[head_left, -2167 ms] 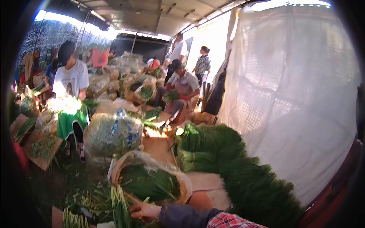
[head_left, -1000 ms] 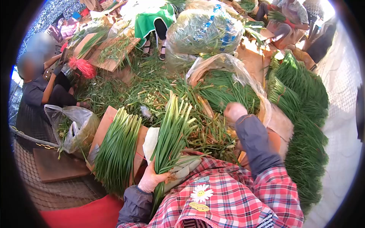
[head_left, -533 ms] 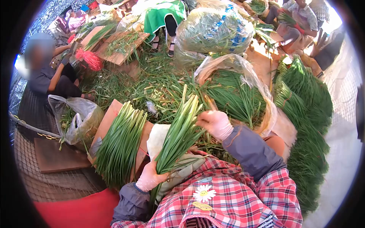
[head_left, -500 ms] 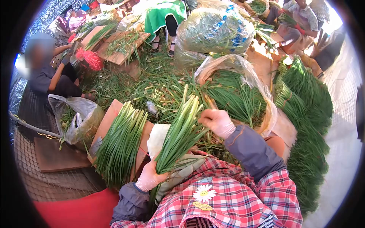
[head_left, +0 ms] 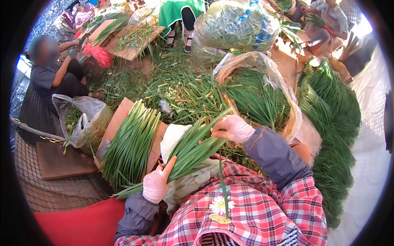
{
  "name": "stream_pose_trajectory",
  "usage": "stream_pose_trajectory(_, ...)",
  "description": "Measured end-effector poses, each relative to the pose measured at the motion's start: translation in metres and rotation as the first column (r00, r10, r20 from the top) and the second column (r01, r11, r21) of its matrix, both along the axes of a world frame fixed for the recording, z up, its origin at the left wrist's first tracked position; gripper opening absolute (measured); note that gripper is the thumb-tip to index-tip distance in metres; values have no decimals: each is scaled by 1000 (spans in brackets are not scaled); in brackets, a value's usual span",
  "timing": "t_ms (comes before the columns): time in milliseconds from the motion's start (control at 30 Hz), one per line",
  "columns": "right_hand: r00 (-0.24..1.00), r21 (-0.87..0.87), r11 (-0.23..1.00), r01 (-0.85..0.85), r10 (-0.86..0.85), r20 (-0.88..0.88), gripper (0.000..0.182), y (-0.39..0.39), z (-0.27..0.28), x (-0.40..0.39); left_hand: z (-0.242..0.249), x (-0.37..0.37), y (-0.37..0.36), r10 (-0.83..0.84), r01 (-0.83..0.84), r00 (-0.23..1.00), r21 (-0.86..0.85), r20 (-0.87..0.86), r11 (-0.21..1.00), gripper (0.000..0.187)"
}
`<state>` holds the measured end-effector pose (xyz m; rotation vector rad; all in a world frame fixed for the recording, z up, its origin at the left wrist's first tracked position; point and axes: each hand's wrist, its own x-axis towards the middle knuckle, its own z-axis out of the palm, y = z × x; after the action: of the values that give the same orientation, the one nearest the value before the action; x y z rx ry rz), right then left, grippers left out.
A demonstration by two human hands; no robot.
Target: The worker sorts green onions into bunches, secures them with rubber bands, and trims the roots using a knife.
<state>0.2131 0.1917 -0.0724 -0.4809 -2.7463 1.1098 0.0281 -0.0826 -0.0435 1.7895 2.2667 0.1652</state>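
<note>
A loose bunch of long green leaves (head_left: pixel 191 158) lies slantwise across my lap, between my two gloved hands. My left hand (head_left: pixel 158 180) is closed round its lower left part, with the index finger stretched along the leaves. At the bunch's upper right end, my right hand (head_left: pixel 233 129) pinches some leaves between thumb and fingers. A single leaf (head_left: pixel 223 186) hangs down over the checked apron (head_left: pixel 250 205). To the left, a thick bundle of green stalks (head_left: pixel 133 147) rests on a board (head_left: pixel 119 117), pale ends up.
Ahead, cut stalks (head_left: pixel 176 92) cover the ground. An open plastic bag of greens (head_left: pixel 256 98) lies front right, with long piled bundles (head_left: pixel 332 139) beyond it. A plastic bag (head_left: pixel 88 121) stands left. A person (head_left: pixel 47 74) sits at upper left; others work at the back.
The bunch has tipped from nearly upright to a flatter slant, and its pale ends no longer show at the top. My left index finger now points outward. A single leaf now hangs over the apron.
</note>
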Motion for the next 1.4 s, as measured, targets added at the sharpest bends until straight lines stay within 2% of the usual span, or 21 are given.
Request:
stream_pose_trajectory(33, 999, -19, 1000, 22, -21, 42, 22, -6, -3, -1, -1, 1, -1, 0, 0, 1000, -11, -7, 1000, 85)
stream_pose_trajectory(133, 962, 277, 960, 40, -112, 249, 22, -22, -7, -5, -5, 4, -4, -2, 1, 1000, -48, -24, 999, 88)
stream_pose_trajectory(233, 925, 516, 847, 123, -287, 250, 27, -4, -28, 1, -15, 4, -8, 16, -16, 1000, -58, -9, 998, 91)
stream_pose_trajectory(367, 746, 701, 668, 250, -594, 301, 15, 74, -71, 76, -30, -3, -19, 74, -72, 995, -32, 61, 997, 98)
stream_pose_trajectory(400, 570, 619, 783, 62, -537, 622, 15, 89, -76, 103, -33, -5, -20, 86, -84, 993, -28, 77, 996, 99)
stream_pose_trajectory(433, 335, 559, 825, 79, -550, 765, 22, 99, -80, 116, -36, -6, -22, 96, -95, 991, -22, 91, 995, 99)
stream_pose_trajectory(500, 316, 635, 755, 163, -650, 692, 28, 102, -87, 127, -38, -4, -20, 71, -76, 994, 56, 82, 996, 96)
stream_pose_trajectory(567, 745, 203, 823, 531, -567, 353, 43, 78, -40, 96, -39, -3, -18, 36, -42, 997, 90, 66, 995, 94)
stream_pose_trajectory(633, 889, -411, 799, 439, -454, 67, 52, 61, -4, 50, -37, -1, -13, 23, -26, 999, 88, 40, 996, 91)
stream_pose_trajectory(700, 973, -18, 976, 216, -214, 86, 55, 33, 4, 14, -38, -1, -13, -5, 6, 1000, 86, -14, 996, 90)
stream_pose_trajectory(767, 924, 119, 992, -46, -3, 382, 43, 10, 9, -16, -35, 2, -11, -7, 10, 999, 72, -46, 997, 88)
stream_pose_trajectory(867, 950, -55, 998, 43, -23, 312, 34, 3, -25, -26, -25, 5, -11, -4, 6, 999, 46, -35, 999, 86)
stream_pose_trajectory(967, 960, 102, 991, 87, -110, 257, 19, -5, -33, -24, -18, 7, -9, -14, 14, 999, 0, -45, 1000, 87)
stream_pose_trajectory(1000, 948, 512, 857, -58, -113, 296, 15, -15, -35, -28, -15, 7, -7, -23, 22, 998, -13, -58, 1000, 87)
stream_pose_trajectory(1100, 967, 730, 669, -139, -68, 246, 12, -40, -28, -33, -6, 10, 1, -11, 4, 998, -103, -69, 995, 90)
stream_pose_trajectory(1167, 984, 418, 891, -175, 138, 117, 12, -62, -9, -40, -3, 13, 7, -9, -1, 997, -131, -78, 991, 89)
stream_pose_trajectory(1200, 983, -81, 991, -104, 91, -157, 13, -69, 3, -37, -2, 15, 6, -8, -4, 997, -152, -82, 988, 89)
stream_pose_trajectory(1233, 982, -347, 937, -43, -24, -188, 15, -67, 25, -31, -4, 14, 3, 13, -18, 999, -130, -37, 991, 88)
stream_pose_trajectory(1300, 955, -778, 627, 36, -251, -158, 19, -37, 62, -9, -10, 9, 0, 58, -54, 997, -78, 52, 996, 87)
stream_pose_trajectory(1367, 971, -872, 482, -85, -157, -181, 28, 10, 52, 36, -13, 5, -4, 133, -122, 976, -77, 174, 990, 85)
stream_pose_trajectory(1400, 983, -625, 761, 174, -170, 66, 32, 19, 25, 49, -17, 3, -6, 156, -146, 961, -57, 230, 988, 85)
